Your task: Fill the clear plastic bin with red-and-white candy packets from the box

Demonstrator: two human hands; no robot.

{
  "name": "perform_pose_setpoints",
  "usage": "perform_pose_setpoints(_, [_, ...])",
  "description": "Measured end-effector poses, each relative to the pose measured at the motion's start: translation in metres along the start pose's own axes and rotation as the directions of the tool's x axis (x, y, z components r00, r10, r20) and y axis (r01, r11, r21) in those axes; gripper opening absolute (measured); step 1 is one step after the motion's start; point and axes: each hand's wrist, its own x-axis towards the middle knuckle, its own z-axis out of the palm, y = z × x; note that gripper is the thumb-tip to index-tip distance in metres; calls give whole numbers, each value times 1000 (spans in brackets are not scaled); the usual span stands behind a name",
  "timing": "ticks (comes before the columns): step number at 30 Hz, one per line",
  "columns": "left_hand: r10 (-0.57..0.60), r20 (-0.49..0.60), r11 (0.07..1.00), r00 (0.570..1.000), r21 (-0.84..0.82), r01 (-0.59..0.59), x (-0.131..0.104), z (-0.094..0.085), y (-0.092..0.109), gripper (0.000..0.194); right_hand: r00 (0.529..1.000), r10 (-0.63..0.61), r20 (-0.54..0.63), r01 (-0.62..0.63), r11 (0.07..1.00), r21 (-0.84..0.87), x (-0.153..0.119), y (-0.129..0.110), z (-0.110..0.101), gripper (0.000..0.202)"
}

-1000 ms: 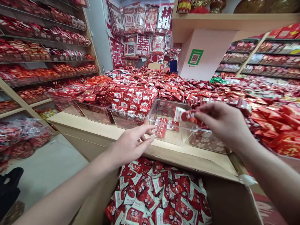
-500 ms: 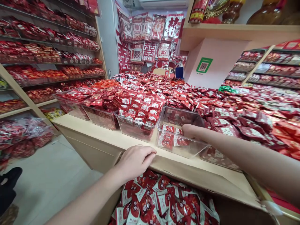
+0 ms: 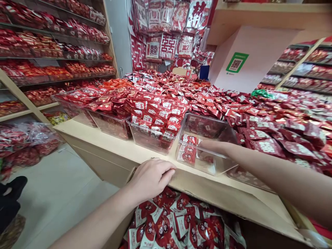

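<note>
Right hand point(image 3: 211, 148) is reaching into a clear, rectangular plastic bin point(image 3: 220, 164), fingertips dipping by small red-and-white foil packets point(image 3: 187, 154); fingers partly hidden, so cannot tell whether they are clamping one. Those packets are lying in flat rows at the bin's left end, apparently for neat stacking. Left hand point(image 3: 153, 176) is resting at the open brown cardboard box's edge point(image 3: 220, 193), fingers together and curving down, probably for support; cannot tell whether they are gripping it. Loose red-and-white packets point(image 3: 166, 228) are filling the box, which is sitting against the pale wooden counter point(image 3: 103, 140), presumably for short reaches.
</note>
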Motion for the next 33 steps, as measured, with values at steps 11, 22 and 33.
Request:
perform_pose_setpoints(11, [218,140,953,966,185,-242,-1,5,-4,39,854,-215,-473,396,860,323,-140,-39,-22,25])
perform_pose_setpoints(22, [167,245,888,955,384,-253,-1,12,21,42,978,-43,205,72,988,-136,-171,-32,161,40])
perform_pose_setpoints(33, [296,247,809,923,449,-380,-27,-8,60,27,961,-77,267,98,993,-68,-212,-32,173,39])
